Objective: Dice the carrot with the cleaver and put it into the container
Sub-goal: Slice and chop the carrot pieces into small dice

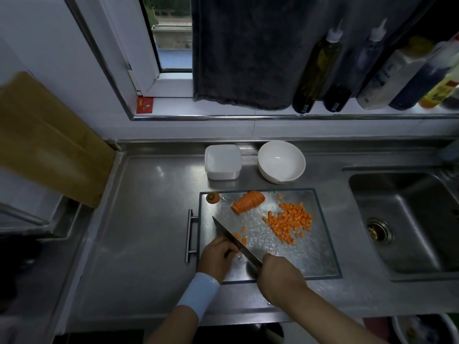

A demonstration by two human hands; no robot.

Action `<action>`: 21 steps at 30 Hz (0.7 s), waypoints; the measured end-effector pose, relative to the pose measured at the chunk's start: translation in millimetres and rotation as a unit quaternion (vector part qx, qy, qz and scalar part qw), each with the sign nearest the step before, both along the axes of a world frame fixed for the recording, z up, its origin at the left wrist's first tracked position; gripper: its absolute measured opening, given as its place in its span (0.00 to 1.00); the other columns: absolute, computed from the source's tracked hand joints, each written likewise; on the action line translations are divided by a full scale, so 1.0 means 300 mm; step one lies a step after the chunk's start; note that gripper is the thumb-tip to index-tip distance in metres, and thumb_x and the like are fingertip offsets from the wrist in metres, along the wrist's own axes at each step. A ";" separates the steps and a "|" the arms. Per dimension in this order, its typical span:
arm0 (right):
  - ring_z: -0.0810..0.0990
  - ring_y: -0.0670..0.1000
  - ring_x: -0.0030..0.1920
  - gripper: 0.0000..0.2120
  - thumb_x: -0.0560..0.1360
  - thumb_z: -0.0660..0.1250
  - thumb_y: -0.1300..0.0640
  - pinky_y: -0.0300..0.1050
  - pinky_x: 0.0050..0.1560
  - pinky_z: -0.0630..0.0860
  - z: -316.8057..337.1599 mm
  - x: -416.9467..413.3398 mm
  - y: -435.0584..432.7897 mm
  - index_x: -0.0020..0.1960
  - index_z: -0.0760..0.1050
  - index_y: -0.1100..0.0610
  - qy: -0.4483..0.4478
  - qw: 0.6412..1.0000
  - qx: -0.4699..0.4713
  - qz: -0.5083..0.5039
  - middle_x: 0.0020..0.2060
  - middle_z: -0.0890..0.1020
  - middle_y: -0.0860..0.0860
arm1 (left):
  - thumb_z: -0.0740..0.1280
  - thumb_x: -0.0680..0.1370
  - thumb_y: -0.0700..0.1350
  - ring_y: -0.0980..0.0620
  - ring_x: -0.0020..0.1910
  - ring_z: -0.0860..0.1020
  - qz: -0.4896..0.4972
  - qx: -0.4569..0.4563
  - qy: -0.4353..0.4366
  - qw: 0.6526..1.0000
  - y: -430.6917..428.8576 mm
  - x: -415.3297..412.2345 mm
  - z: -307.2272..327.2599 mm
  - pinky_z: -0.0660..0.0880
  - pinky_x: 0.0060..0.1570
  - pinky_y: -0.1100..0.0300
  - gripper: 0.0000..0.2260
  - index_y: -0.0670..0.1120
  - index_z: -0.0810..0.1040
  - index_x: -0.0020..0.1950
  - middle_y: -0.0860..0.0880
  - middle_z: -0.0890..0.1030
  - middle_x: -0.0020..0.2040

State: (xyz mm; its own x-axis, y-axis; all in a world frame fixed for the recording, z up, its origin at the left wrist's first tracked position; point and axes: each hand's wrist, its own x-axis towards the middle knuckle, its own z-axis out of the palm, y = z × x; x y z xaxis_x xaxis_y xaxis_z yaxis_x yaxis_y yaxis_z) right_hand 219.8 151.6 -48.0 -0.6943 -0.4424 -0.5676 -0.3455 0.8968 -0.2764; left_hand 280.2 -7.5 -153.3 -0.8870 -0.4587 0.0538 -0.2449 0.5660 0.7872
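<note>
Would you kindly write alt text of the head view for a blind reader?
The right hand grips a cleaver over a glass cutting board while the left hand holds carrot pieces beside its blade. Diced carrot lies piled nearby; the container behind looks empty.

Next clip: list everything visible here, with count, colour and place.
cutting board: one, glassy, counter centre
cleaver: one, steel, board's near left
diced carrot: one pile, orange, board's right
carrot chunk: one, orange, board's far side
carrot top: one, orange, board's far-left corner
container: one, white, behind board
bowl: one, white, right of container
sink: one, steel, far right
bottles: at least five, mixed, windowsill
towel: one, dark, at window
wooden board: one, brown, leaning left
left hand: one, fingers curled beside blade
right hand: one, grips cleaver handle
</note>
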 end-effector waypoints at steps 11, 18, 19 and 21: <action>0.81 0.53 0.44 0.07 0.77 0.62 0.50 0.42 0.37 0.69 -0.092 -0.029 -0.045 0.47 0.76 0.51 -0.008 0.998 -0.050 -0.027 0.43 0.82 0.51 | 0.74 0.69 0.36 0.60 0.41 0.78 0.003 -0.006 -0.019 1.000 0.008 0.003 0.024 0.74 0.45 0.69 0.07 0.47 0.82 0.37 0.55 0.80 0.42; 0.81 0.53 0.46 0.10 0.80 0.60 0.47 0.45 0.44 0.76 -0.058 -0.095 0.075 0.45 0.74 0.51 -0.004 0.995 -0.070 -0.065 0.45 0.83 0.52 | 0.71 0.70 0.33 0.64 0.43 0.75 0.030 -0.002 -0.058 0.998 0.028 -0.032 0.060 0.67 0.43 0.78 0.09 0.47 0.79 0.36 0.55 0.76 0.39; 0.81 0.54 0.46 0.10 0.80 0.59 0.47 0.45 0.45 0.76 -0.051 -0.109 0.098 0.45 0.73 0.51 0.000 0.995 -0.072 -0.065 0.45 0.82 0.52 | 0.71 0.70 0.33 0.65 0.42 0.75 0.048 0.004 -0.066 0.997 0.038 -0.053 0.069 0.66 0.42 0.79 0.09 0.47 0.79 0.36 0.54 0.76 0.39; 0.81 0.54 0.46 0.12 0.80 0.60 0.45 0.46 0.46 0.77 -0.041 -0.140 0.143 0.47 0.75 0.51 0.008 0.995 -0.076 -0.068 0.46 0.83 0.53 | 0.70 0.71 0.35 0.63 0.38 0.74 0.094 0.032 -0.096 0.990 0.069 -0.109 0.096 0.65 0.39 0.80 0.08 0.48 0.80 0.36 0.54 0.76 0.39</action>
State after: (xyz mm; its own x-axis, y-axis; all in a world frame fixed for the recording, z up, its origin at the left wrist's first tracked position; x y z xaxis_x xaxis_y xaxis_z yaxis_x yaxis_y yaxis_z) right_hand 177.7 194.3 -60.4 -0.7621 -0.4236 -0.4896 -0.2285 0.8835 -0.4088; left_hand 247.4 13.2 -124.4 -0.7772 -0.6132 -0.1412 -0.4891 0.4476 0.7486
